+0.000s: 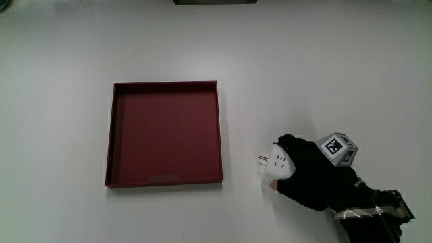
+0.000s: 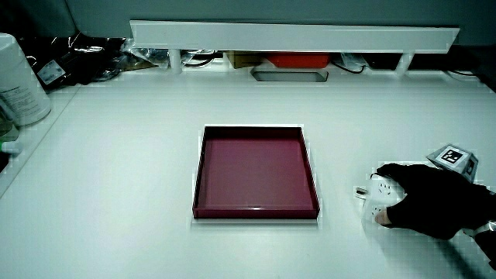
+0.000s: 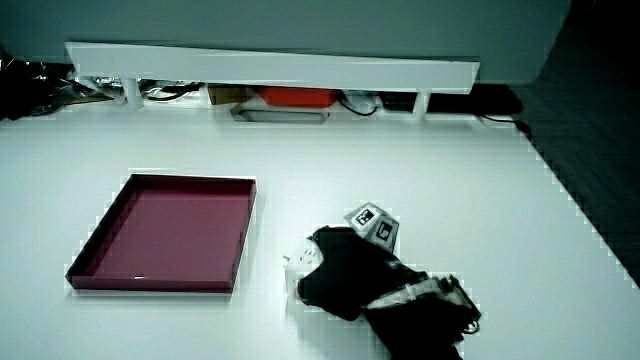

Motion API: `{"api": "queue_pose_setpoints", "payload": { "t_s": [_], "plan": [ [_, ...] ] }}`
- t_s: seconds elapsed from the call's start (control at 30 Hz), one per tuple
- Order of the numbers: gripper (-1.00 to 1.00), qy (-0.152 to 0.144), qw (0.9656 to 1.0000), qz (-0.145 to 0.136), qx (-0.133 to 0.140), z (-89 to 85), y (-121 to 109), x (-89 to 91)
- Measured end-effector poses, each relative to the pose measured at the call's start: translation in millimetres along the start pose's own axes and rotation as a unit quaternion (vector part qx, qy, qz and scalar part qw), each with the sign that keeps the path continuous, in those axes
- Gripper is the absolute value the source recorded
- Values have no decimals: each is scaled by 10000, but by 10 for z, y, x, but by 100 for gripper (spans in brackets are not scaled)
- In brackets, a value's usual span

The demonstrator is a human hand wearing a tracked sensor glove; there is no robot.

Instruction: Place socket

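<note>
1. Spanning all three views: a plain white table, closed off at its edge farthest from the person by a low white partition with cables and a red item under it.
2. Lying flat on the table: a dark red square tray, nothing in it.
3. Gripping a white socket: the gloved hands, fingers curled round it, just beside the tray, prongs pointing toward the tray.
4. Riding on the glove's back: a patterned cube.
5. Standing at the table's edge in a side view: a white canister.

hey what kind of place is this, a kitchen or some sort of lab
Probably a lab or recording bench, not a kitchen: a bare white table, a low partition with cables and gear under it, and a marker cube on the gloved hand.
</note>
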Motion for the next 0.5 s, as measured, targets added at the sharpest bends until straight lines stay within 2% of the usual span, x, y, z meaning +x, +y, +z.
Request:
{"api": "queue_pose_setpoints", "payload": {
  "t_s": [0.03,0.07,0.1,0.13,0.17,0.27,0.3,0.33,0.37,0.43,0.47,0.5],
  "plan": [
    [0,37,9998,137,108,5,-13,-14],
    [0,9,9999,61,109,2,-18,-11],
    [0,-77,9998,-182,-75,-25,6,52],
    [0,-69,10000,-66,12,-28,-2,60],
    [-5,-129,9998,-155,-6,-29,-9,61],
    [-20,6,9999,-90,-78,-47,-16,88],
    [-25,74,9999,-3,97,-39,-24,87],
    [-30,-41,9997,-210,-80,-38,-27,62],
    [-35,40,9999,32,121,-32,-31,68],
    [-45,63,10000,-21,6,-38,-32,71],
    [-50,-92,9997,-149,-146,-51,-28,86],
    [-55,-150,9996,-154,-198,-65,-27,118]
  ]
}}
